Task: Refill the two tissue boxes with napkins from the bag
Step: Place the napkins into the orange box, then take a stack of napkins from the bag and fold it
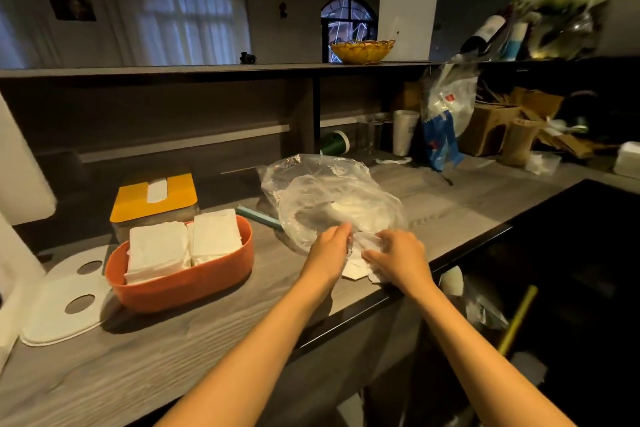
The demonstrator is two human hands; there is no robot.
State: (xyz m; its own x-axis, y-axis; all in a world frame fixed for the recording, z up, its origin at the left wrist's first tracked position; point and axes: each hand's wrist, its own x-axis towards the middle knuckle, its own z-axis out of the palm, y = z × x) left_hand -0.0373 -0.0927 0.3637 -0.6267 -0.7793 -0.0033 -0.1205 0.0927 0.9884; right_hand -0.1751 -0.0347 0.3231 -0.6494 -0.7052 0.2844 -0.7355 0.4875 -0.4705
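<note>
napkins (358,255) at the clear bag's (329,198) mouth, near counter (207,340) edge | left hand (330,248) grip pinches bag mouth, right hand (398,258) grip curled on the napkins | orange box (180,282) full, lid (65,302) off; yellow box (154,199) closed | advice: hold bag steady, draw stack out flat, keep it square.

Grey wood-grain counter (145,367) with several things on it.
On it stand an orange tissue box (180,282), a yellow-lidded box (154,199) behind it, a white lid (65,302) at the left, a clear plastic bag (332,194) and a white foam cup (404,132).
</note>
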